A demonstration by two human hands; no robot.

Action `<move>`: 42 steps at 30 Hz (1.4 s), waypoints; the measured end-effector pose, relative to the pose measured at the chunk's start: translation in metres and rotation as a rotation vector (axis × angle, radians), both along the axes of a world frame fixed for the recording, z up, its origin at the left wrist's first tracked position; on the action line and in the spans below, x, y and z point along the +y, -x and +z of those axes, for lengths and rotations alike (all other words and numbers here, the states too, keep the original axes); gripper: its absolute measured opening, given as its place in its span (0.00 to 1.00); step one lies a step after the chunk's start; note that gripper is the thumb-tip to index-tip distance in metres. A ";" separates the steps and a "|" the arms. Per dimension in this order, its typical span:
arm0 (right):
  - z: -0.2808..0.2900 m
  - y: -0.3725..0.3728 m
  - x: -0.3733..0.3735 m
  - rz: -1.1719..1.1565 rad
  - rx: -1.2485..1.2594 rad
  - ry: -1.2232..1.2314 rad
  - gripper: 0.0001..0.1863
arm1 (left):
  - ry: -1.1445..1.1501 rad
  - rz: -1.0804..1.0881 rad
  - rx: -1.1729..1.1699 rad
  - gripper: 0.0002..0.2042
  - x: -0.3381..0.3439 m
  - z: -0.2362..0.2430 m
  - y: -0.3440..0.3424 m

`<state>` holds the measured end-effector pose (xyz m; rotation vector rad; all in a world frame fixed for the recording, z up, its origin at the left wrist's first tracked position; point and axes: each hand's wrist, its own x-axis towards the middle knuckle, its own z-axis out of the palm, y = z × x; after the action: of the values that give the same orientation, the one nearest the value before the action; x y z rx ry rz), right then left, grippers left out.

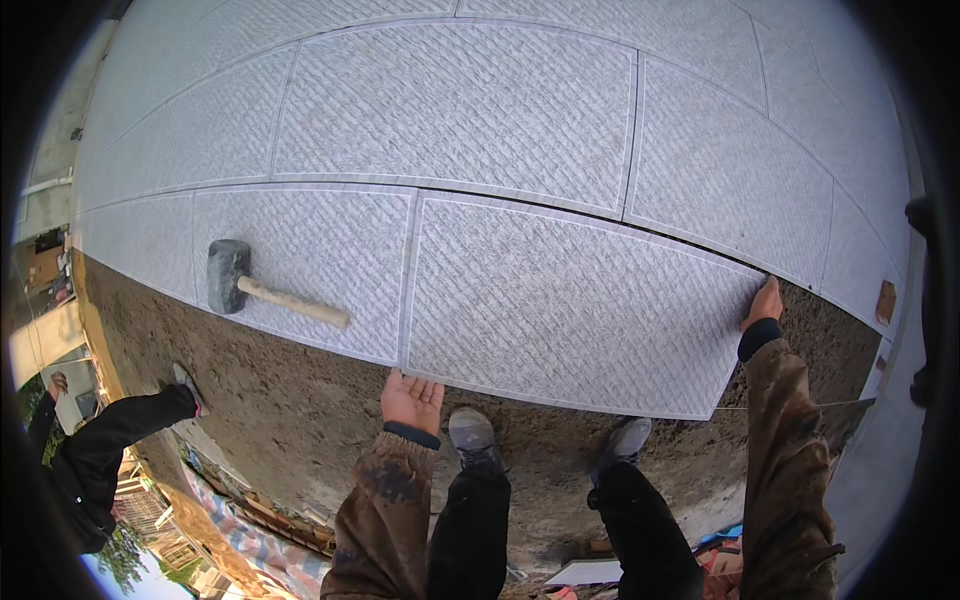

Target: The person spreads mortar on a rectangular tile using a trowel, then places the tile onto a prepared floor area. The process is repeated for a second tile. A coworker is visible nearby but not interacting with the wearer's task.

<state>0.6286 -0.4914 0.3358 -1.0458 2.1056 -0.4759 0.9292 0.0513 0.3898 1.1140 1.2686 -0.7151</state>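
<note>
A large grey paving slab (560,300) with a ribbed face and smooth border lies in front of me, beside the laid slabs. My left hand (412,402), palm up, holds its near edge close to the left corner, with the fingertips at the underside. Around the far right corner my right hand (764,304) is closed, its fingers partly hidden by the slab. A dark gap shows along the slab's far edge. To the left, a mallet (229,277) with a black head and wooden handle rests on the neighbouring slab (330,240).
Several laid slabs (460,110) stretch away beyond. Bare brown soil (320,400) runs along the near side, under my shoes (472,432). A thin string (835,404) crosses at the right, near a small brown block (886,302). Another person (110,440) in black is at the left.
</note>
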 end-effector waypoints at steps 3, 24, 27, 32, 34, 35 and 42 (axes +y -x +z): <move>-0.005 0.005 -0.002 -0.001 -0.049 -0.011 0.41 | -0.017 0.027 -0.001 0.38 0.000 0.002 0.000; 0.080 0.025 0.040 0.539 0.053 -0.275 0.20 | -0.462 -1.705 -0.946 0.49 -0.102 0.039 0.011; 0.084 0.018 0.039 0.484 0.046 -0.321 0.18 | -0.591 -1.784 -0.981 0.53 -0.119 0.023 -0.021; 0.102 0.013 0.043 0.419 -0.018 -0.315 0.17 | -0.641 -1.782 -0.877 0.57 -0.121 0.023 -0.029; 0.108 0.010 0.044 0.403 -0.036 -0.320 0.17 | -0.646 -1.792 -0.897 0.57 -0.121 0.022 -0.028; 0.110 0.009 0.044 0.396 -0.056 -0.320 0.17 | -0.647 -1.793 -0.893 0.57 -0.122 0.022 -0.028; 0.114 0.010 0.045 0.369 -0.170 -0.306 0.18 | -0.625 -1.788 -0.910 0.58 -0.118 0.025 -0.025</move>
<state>0.6186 -0.4461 0.4499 -1.1339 1.7180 -0.0557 0.9544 -0.0670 0.4145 2.6299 -0.6636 -0.8021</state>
